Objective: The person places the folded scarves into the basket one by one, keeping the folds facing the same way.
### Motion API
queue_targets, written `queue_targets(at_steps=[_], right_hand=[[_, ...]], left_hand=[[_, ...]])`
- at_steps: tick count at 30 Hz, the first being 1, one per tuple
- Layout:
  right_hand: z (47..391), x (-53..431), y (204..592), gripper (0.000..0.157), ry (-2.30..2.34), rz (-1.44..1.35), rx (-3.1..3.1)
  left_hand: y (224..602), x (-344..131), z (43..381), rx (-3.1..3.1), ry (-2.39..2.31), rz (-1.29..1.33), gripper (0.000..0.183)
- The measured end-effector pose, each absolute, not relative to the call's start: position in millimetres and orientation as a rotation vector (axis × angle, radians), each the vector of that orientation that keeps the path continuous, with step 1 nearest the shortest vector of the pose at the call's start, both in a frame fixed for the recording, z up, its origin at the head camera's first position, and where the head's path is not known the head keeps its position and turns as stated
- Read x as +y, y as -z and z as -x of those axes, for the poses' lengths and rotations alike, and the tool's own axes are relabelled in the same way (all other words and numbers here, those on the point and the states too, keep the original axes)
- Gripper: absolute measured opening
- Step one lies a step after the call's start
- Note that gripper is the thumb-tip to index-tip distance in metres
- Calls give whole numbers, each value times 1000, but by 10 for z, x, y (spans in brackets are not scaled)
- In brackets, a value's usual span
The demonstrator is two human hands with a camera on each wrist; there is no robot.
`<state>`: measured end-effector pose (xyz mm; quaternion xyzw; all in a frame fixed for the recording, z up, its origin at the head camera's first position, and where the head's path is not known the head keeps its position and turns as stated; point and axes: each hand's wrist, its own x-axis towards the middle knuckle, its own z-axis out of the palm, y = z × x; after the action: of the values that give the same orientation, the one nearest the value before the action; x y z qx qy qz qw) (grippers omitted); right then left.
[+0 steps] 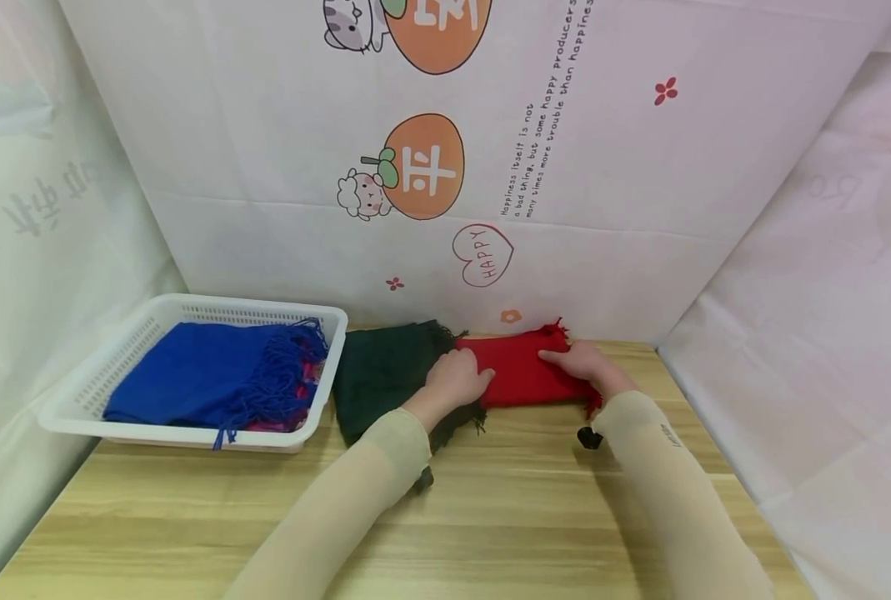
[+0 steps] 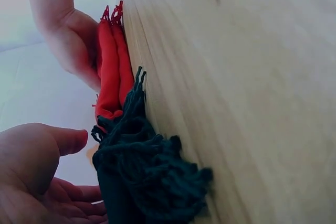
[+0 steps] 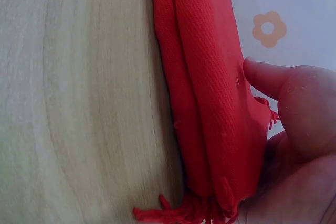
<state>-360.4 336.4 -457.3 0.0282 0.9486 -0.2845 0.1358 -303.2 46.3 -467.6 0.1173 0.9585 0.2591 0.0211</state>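
Observation:
In the head view a folded red scarf (image 1: 523, 367) lies on the table against the back wall, its fringe at the right end. Beside it to the left is a folded dark green scarf (image 1: 381, 375), whose fringe meets the red scarf's left end. My left hand (image 1: 456, 382) is over that meeting place; the left wrist view shows its thumb (image 2: 71, 141) apart from the fingers. On the red scarf's right end rests my right hand (image 1: 588, 367). Its thumb (image 3: 270, 77) lies straight along the cloth, while the other fingers are mostly hidden.
A white plastic basket (image 1: 328, 375) stands at the left with a folded blue scarf (image 1: 197, 367) in it, fringe partly over the rim. Patterned white sheets (image 1: 603, 250) wall in the wooden table (image 1: 505, 517) at the back and sides.

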Motion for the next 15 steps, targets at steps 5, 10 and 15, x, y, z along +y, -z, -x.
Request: queue_targets(at_steps=[5, 10, 15], right_hand=[[3618, 3353, 4591, 83, 824, -85, 2752], [3611, 3338, 4606, 85, 820, -65, 2763], [3604, 3335, 4646, 87, 853, -84, 2767]], left_hand=[[4720, 495, 3067, 2999, -774, -335, 37], [4726, 528, 3101, 3012, -731, -319, 37], [4813, 542, 3250, 2958, -778, -286, 43]])
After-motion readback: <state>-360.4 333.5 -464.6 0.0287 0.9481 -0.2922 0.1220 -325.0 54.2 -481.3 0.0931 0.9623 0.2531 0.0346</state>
